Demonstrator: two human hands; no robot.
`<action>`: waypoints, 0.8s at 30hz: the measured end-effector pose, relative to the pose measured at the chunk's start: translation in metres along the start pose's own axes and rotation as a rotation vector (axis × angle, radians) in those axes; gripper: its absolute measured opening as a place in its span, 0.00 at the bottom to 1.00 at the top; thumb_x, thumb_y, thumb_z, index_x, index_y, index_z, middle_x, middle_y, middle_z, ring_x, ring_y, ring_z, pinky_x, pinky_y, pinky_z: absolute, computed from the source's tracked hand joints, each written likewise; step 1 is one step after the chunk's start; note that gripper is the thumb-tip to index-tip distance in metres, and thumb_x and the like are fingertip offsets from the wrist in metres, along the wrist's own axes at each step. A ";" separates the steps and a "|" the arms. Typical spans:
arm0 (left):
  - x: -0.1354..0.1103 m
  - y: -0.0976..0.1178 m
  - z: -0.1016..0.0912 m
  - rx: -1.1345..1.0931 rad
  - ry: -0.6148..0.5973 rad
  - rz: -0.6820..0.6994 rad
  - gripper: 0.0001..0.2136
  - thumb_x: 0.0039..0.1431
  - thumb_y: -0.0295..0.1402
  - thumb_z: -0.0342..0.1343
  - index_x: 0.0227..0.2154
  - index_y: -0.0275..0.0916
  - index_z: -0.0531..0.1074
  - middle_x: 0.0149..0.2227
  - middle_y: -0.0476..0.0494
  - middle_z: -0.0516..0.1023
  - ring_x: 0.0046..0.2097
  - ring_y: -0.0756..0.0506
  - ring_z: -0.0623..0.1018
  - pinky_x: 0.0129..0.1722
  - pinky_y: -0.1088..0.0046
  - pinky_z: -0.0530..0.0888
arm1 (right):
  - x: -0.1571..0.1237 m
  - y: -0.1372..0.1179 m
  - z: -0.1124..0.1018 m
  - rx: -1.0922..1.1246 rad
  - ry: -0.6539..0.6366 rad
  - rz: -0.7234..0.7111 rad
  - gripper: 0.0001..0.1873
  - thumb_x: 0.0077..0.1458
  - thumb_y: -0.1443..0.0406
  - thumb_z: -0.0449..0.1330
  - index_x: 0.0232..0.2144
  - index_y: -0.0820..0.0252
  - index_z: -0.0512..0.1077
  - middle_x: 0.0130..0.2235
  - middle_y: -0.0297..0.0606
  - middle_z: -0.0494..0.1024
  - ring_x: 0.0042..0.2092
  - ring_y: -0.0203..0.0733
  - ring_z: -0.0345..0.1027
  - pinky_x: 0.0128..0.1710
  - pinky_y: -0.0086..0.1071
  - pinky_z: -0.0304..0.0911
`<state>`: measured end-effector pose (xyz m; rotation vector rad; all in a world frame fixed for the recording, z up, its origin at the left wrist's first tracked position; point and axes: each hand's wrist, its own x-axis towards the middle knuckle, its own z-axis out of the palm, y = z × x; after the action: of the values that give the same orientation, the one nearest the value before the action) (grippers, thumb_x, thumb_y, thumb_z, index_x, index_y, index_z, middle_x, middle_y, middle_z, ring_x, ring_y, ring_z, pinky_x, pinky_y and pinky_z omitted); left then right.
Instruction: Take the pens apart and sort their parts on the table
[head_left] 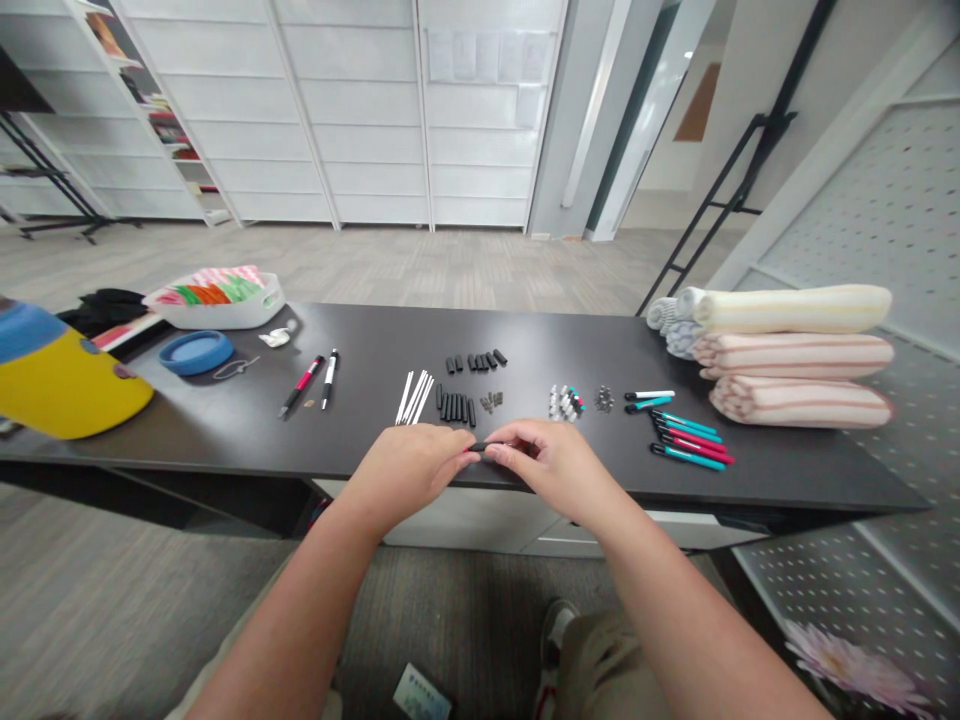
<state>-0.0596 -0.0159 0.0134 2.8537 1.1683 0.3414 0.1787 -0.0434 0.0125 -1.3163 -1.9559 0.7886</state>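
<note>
My left hand (pixel 416 465) and my right hand (pixel 547 462) meet over the front edge of the black table (pixel 225 420). Both pinch one small black pen part (pixel 478 446) between their fingertips. Just beyond them lie white pen refills (pixel 414 396), a row of black pen barrels (pixel 456 407), small black caps (pixel 476 361), tiny springs (pixel 491 402), a heap of pen tips (pixel 565 402) and small dark pieces (pixel 604 400). To the right lie several finished teal and pink pens (pixel 690 438). Two assembled pens (pixel 313 381) lie to the left.
Rolled striped towels (pixel 795 355) are stacked at the table's right end. At the left are a white tray of coloured items (pixel 217 295), a blue round dish (pixel 196 352) and a yellow and blue object (pixel 60 375). Shelving stands against the far wall.
</note>
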 end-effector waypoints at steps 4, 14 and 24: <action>0.001 0.000 -0.001 -0.001 -0.014 -0.004 0.12 0.76 0.42 0.49 0.40 0.44 0.73 0.37 0.47 0.82 0.41 0.43 0.82 0.37 0.70 0.68 | 0.001 0.001 0.000 0.019 0.019 -0.037 0.08 0.65 0.60 0.64 0.40 0.54 0.83 0.40 0.35 0.86 0.40 0.41 0.78 0.41 0.32 0.66; 0.002 0.001 -0.001 0.044 -0.010 0.017 0.13 0.77 0.41 0.48 0.36 0.42 0.71 0.35 0.48 0.81 0.38 0.43 0.81 0.35 0.69 0.65 | 0.001 0.007 0.002 -0.013 0.033 -0.013 0.09 0.63 0.59 0.66 0.44 0.53 0.82 0.36 0.33 0.84 0.33 0.38 0.72 0.36 0.30 0.64; 0.000 0.005 0.002 0.074 0.003 0.042 0.11 0.76 0.38 0.49 0.36 0.43 0.70 0.34 0.49 0.79 0.37 0.42 0.79 0.34 0.67 0.65 | 0.000 -0.001 0.000 -0.004 -0.049 -0.074 0.09 0.66 0.59 0.64 0.42 0.52 0.84 0.38 0.32 0.86 0.37 0.38 0.76 0.37 0.30 0.63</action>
<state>-0.0555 -0.0194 0.0119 2.9453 1.1470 0.3103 0.1780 -0.0433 0.0131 -1.2297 -2.0336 0.7886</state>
